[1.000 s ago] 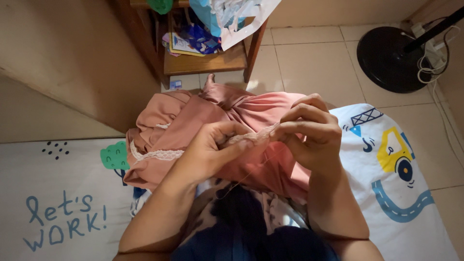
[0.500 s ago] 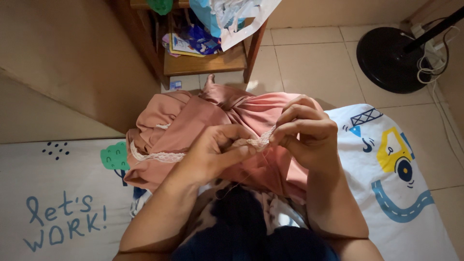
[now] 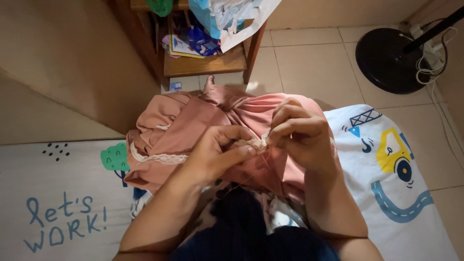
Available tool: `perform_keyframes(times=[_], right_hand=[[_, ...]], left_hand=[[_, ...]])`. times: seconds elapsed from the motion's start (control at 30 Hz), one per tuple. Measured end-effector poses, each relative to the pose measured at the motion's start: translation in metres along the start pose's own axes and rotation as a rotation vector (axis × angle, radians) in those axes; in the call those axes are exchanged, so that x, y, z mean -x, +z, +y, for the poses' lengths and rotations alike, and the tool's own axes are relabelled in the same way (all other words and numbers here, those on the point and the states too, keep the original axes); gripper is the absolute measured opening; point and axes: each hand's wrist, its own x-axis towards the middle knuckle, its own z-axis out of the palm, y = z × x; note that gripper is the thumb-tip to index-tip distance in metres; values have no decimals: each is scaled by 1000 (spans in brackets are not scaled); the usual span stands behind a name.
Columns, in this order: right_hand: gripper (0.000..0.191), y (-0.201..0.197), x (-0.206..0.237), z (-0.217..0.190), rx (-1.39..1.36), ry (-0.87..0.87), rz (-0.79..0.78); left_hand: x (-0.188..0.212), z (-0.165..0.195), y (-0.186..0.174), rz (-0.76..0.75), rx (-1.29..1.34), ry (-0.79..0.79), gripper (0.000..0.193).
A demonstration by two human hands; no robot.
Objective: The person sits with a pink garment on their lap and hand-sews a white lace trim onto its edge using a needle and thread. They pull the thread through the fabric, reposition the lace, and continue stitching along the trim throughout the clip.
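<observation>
A dusty-pink garment (image 3: 193, 121) with cream lace trim (image 3: 157, 158) lies bunched over my lap. My left hand (image 3: 220, 152) pinches the fabric and a strip of lace at the middle of the bundle. Directly to its right, my right hand (image 3: 297, 133) is closed on the same lace edge, fingertips almost touching those of the left. A thin thread (image 3: 237, 186) hangs below the hands. Whether a needle is held cannot be seen.
A white printed play mat (image 3: 401, 193) covers the floor on both sides. A wooden shelf unit (image 3: 208, 65) with papers and bags stands ahead. A black round fan base (image 3: 386, 53) with cables sits on the tiles at the upper right.
Both hands have stayed on the lace edge with only small finger shifts; the right hand's fingers have curled a little tighter toward the left hand.
</observation>
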Motion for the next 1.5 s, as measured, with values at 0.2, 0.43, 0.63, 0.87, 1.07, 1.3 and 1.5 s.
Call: perform_keyframes(times=[0.2,0.43,0.63,0.87,1.07,1.3,1.5], right_hand=[[25,3,0,11,-96,-24,-12],[28,10,5,8,-96,27,34],[25,22,3,-12,142,136,133],[27,34,-3,-35,326,70,154],[20,42,-5,-34,625,-52,168],[20,40,4,-25,620,-178,23],[2,11,0,-63,33,8,-416]], left_hand=[[2,-3,-5,-23,17,27,12],[-1,-9,-7,-27,9,101,14],[-12,-23,-12,161,-82,204,16],[-18,-36,-11,242,-151,299,15],[-19,-34,-8,248,-110,334,17],[-23,-33,-11,344,-280,229,19],[-35,-37,-35,448,-25,164,20]])
